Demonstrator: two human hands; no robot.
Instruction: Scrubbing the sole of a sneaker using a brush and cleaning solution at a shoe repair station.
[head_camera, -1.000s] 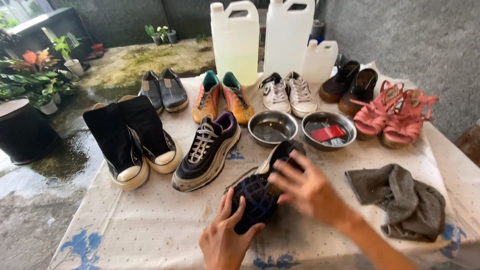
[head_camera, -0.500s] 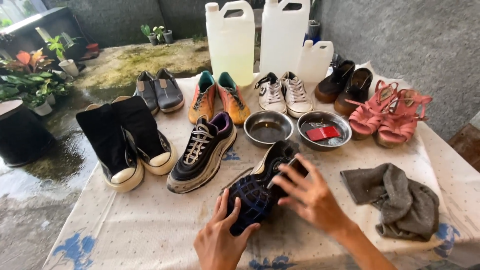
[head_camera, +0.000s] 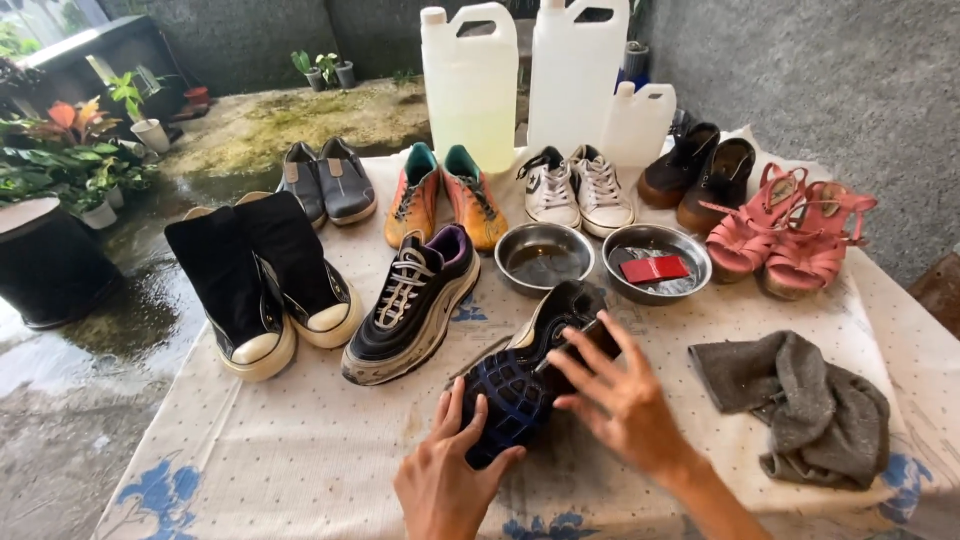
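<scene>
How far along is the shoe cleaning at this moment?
Early, by the look of it. Nothing shows as finished: the matching dark sneaker and the other pairs sit lined up on the cloth. In hand: the left hand steadies the dark sneaker, turned sole up, while the right hand works on its sole. The steel bowl of liquid and grey rag lie unused nearby.

The cloth (head_camera: 250, 470) is white with blue flowers. On it, the held sneaker (head_camera: 530, 375) is black with a dark blue sole. Left of it lies a black sneaker (head_camera: 410, 305) with cream laces and purple lining. Behind it stand orange shoes (head_camera: 445, 195) with teal lining, white sneakers (head_camera: 575, 185), and pink sandals (head_camera: 790, 230). The rag (head_camera: 810, 415) is grey.
</scene>
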